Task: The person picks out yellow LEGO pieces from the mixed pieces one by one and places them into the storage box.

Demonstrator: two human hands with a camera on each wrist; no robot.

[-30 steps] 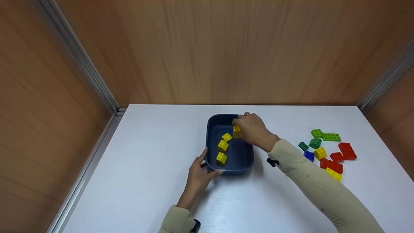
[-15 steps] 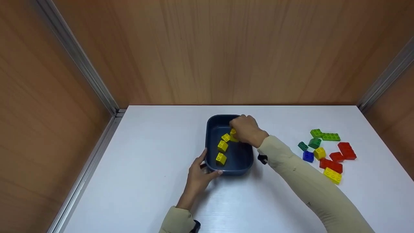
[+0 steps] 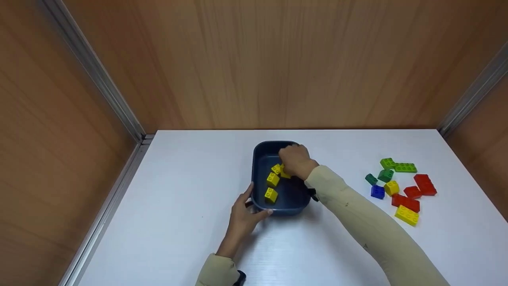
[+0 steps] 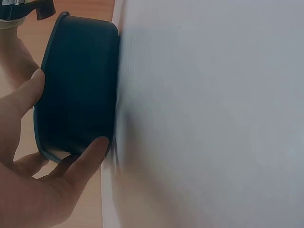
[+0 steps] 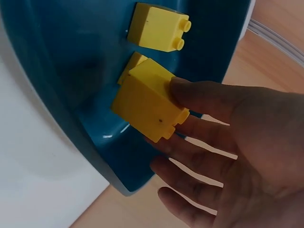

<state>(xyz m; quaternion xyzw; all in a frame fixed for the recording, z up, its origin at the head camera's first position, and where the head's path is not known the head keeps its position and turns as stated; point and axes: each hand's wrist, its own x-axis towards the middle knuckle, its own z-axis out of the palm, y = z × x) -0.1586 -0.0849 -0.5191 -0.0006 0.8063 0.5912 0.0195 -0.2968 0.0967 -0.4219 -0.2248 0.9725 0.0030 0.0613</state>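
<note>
Indoors — white tabletop (image 3: pixel 158 206), seemingly wooden panels (image 3: pixel 254 63) | left hand (image 3: pixel 243 216) gripping tray (image 3: pixel 291 194) | right hand (image 3: pixel 295 159) pinching yellow block (image 5: pixel 145 102)

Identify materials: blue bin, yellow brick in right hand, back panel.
Blue bin: probably molded plastic, smooth satin; soft highlights, rounded corners.
Yellow brick in the right hand: likely hard plastic, satin; crisp edges, studs.
Back panel: wood or woodgrain laminate, low sheen; visible grain, core hidden.

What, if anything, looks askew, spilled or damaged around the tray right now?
Nothing serious stands out. The tray looks upright and whole, and the loose blocks lie scattered on the table. Minor oddity: a small dark speck on the otherwise plain yellow block in the right grip; I can't tell dirt from damage.
</note>
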